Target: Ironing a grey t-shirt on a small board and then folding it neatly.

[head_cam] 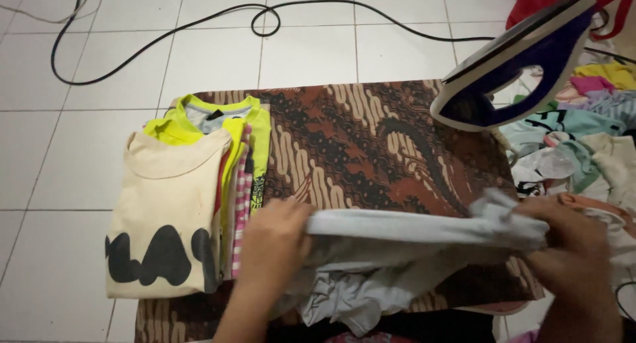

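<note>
- Pale grey garment (424, 230), nearest the camera, is stretched flat between both hands over the near edge of the batik-covered board (371, 144), its loose part bunched below.
- Batik cloth in brown covers that board on the white tiled floor (59, 157).
- Folded shirts (172, 217) are stacked on the board's left end, cream one on top.
- Purple iron (523, 58) stands tilted at the board's right corner.
- Left hand (275, 240) has its fingers closed on the garment's left end.
- Right hand (573, 237) has its fingers clenched on the right end.
</note>
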